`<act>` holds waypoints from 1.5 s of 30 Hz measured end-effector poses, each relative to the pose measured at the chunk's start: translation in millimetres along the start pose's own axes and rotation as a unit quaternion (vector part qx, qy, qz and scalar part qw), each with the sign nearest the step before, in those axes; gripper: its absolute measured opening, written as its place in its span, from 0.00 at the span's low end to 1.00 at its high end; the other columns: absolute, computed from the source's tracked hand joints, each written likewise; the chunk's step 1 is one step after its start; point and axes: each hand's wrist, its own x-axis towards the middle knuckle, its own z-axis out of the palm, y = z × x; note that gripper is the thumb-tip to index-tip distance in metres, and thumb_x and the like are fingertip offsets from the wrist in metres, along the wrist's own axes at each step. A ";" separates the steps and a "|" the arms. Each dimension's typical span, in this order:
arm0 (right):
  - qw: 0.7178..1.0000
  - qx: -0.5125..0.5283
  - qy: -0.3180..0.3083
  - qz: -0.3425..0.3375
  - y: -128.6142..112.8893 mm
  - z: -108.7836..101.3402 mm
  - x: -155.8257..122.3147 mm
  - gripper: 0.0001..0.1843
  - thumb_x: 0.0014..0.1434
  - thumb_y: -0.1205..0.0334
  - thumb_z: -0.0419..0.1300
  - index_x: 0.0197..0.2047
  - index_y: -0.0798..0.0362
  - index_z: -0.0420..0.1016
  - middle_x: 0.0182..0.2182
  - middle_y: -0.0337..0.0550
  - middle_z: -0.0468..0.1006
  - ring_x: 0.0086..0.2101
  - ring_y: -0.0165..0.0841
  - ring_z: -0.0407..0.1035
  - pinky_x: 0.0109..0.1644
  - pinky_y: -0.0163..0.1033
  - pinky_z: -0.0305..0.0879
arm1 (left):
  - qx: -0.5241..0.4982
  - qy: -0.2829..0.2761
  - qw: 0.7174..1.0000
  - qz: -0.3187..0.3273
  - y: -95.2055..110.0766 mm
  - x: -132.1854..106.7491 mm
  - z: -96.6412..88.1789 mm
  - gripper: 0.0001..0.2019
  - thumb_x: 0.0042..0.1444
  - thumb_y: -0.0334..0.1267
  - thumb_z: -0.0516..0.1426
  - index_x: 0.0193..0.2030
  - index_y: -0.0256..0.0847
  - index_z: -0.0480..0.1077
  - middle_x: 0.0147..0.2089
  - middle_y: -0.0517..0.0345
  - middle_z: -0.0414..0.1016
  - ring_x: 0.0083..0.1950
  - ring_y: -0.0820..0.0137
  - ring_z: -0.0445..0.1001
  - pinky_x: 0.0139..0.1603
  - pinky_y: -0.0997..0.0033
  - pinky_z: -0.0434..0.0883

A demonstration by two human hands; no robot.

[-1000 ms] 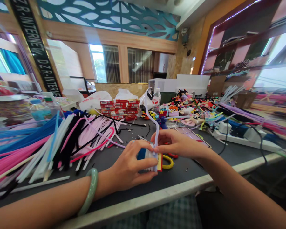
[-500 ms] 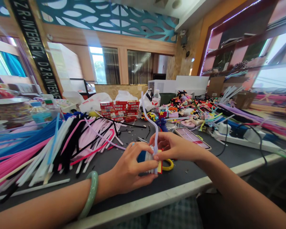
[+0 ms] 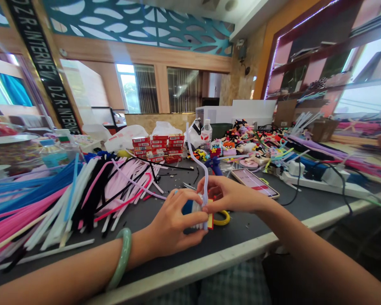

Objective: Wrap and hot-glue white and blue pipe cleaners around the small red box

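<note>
Between my hands is a small box (image 3: 211,222) with a red and yellow edge, wrapped in pale and blue fuzzy strands. My left hand (image 3: 173,222), wearing a green bangle (image 3: 123,254), grips it from the left, thumb and fingers closed around its side. A lavender pipe cleaner (image 3: 197,160) rises from the box, its upper end bending left. My right hand (image 3: 230,195) pinches this pipe cleaner against the box's top; some of its fingertips are hidden behind the strand. Just right of the box, a yellow scissors handle (image 3: 225,218) lies on the table, with the blade tips (image 3: 188,185) showing behind my left hand.
Bundles of coloured pipe cleaners (image 3: 63,203) cover the left side. Stacked red boxes (image 3: 158,146) stand behind, near a bottle (image 3: 206,132) and a blue glue gun (image 3: 215,166). A phone (image 3: 255,183) and a corded power strip (image 3: 327,184) lie right.
The whole view has shifted slightly. Both hands keep the same hold on the wrapped box and lavender pipe cleaner, with hardly any visible movement.
</note>
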 end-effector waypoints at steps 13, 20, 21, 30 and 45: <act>0.998 0.054 0.006 0.010 -6.3 2.5 -2.9 0.23 0.42 0.61 0.69 0.39 0.52 0.63 0.31 0.35 0.69 0.31 0.28 0.64 0.34 0.34 0.61 | -0.058 0.088 0.994 0.034 -8.4 -5.0 6.9 0.16 0.52 0.34 0.60 0.48 0.46 0.65 0.46 0.51 0.67 0.51 0.60 0.68 0.48 0.55 0.71; 0.997 0.075 0.004 0.023 -12.3 6.6 -7.4 0.23 0.44 0.57 0.68 0.41 0.52 0.63 0.32 0.35 0.67 0.29 0.26 0.62 0.31 0.32 0.58 | -0.081 0.097 0.992 0.013 -1.3 -1.3 0.9 0.16 0.53 0.33 0.59 0.48 0.46 0.64 0.46 0.52 0.65 0.51 0.62 0.68 0.49 0.57 0.72; 0.997 0.077 0.005 0.027 -14.0 8.5 -8.9 0.22 0.46 0.56 0.67 0.41 0.52 0.63 0.32 0.35 0.67 0.29 0.26 0.62 0.31 0.32 0.58 | -0.096 0.102 0.990 0.009 -1.4 -1.5 0.9 0.16 0.53 0.34 0.59 0.48 0.46 0.63 0.47 0.52 0.65 0.51 0.63 0.68 0.49 0.58 0.72; 0.998 0.043 0.002 0.047 -14.1 17.3 -13.3 0.37 0.43 0.51 0.70 0.51 0.53 0.58 0.33 0.35 0.67 0.30 0.26 0.61 0.29 0.31 0.58 | -0.160 0.135 0.975 -0.078 -8.9 -2.9 5.5 0.17 0.52 0.36 0.60 0.46 0.47 0.60 0.45 0.54 0.65 0.47 0.64 0.69 0.46 0.60 0.70; 0.989 -0.133 0.061 0.016 -7.8 20.9 -4.2 0.53 0.36 0.54 0.73 0.62 0.54 0.54 0.42 0.44 0.74 0.33 0.32 0.67 0.33 0.35 0.62 | -0.141 0.127 0.958 -0.215 -14.8 -4.1 7.0 0.16 0.51 0.35 0.60 0.46 0.48 0.60 0.43 0.58 0.63 0.46 0.66 0.66 0.48 0.63 0.66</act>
